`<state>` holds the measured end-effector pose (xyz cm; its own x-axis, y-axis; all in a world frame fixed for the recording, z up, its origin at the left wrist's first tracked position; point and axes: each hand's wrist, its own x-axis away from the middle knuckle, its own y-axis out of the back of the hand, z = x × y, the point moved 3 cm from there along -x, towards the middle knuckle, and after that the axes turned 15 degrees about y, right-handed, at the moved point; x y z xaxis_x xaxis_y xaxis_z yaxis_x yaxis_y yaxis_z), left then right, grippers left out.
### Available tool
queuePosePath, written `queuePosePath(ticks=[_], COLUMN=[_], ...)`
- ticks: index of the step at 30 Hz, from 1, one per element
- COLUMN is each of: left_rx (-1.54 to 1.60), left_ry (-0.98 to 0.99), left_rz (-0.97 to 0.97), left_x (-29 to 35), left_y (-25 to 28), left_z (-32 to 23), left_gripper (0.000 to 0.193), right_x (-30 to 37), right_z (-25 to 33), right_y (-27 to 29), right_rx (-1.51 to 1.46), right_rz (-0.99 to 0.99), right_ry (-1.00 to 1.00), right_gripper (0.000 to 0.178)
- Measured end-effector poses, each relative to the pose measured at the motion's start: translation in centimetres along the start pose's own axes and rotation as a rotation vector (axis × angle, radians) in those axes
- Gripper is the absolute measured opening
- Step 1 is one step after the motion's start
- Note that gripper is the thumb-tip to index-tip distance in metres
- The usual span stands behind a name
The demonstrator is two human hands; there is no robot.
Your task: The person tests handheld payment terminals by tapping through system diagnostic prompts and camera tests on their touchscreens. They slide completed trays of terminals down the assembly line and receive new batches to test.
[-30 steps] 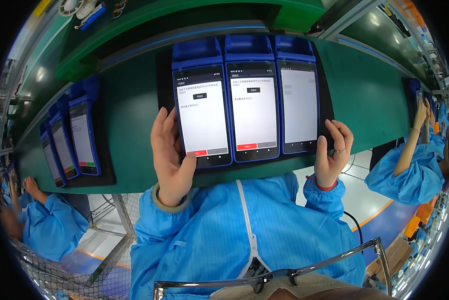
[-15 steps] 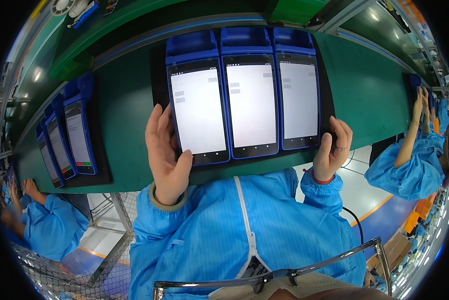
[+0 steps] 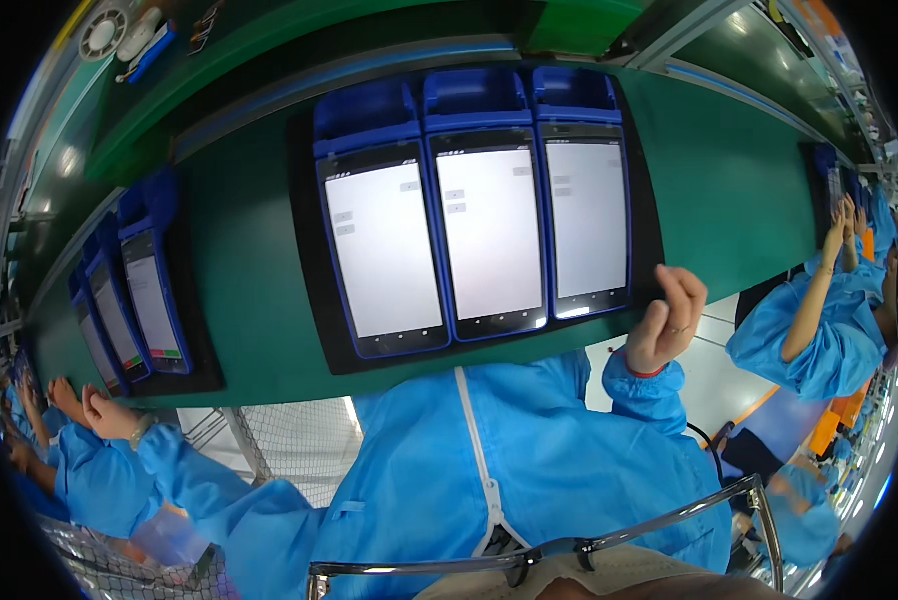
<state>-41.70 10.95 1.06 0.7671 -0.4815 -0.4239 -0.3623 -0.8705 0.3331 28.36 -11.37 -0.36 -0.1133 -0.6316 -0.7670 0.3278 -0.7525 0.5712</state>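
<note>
the camera rides on the wearer's head, left of centre, and peers steeply down over the worktop, near enough that their glasses and jacket crowd the bottom of its wide, round view.

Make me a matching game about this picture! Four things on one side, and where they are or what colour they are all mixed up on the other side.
Things:
1. Wearer's right hand
2. Wearer's left hand
3. Three middle devices
4. Tabletop

Places and colours:
A. Side by side on a black mat, screens lit
B. Green
C. Near the right end of that mat
D. Far over to the left, away from that mat

Right pairs: 1-C, 2-D, 3-A, 4-B
</note>
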Motion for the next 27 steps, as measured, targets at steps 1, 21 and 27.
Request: queuePosePath(ticks=[1,21,27], left_rx=[-0.153,-0.12,-0.136], left_ry=[0.016,0.87,0.598], left_rz=[-0.004,0.677,0.98], left_x=[-2.8,-21.2,-20.3], left_y=[0.7,-8.1,-6.6], left_z=[3.2,15.3,14.8], left_gripper=[0.025,0.036,0.038], right_x=[0.2,0.5,-0.2], right_z=[0.5,1.2,2.8], right_y=[-0.2,-0.5,-1.4], right_rx=[-0.004,0.029,0.047], right_rz=[0.025,-0.056,0.006], right_ry=[0.0,0.197,0.361], right_gripper=[0.027,0.029,0.026])
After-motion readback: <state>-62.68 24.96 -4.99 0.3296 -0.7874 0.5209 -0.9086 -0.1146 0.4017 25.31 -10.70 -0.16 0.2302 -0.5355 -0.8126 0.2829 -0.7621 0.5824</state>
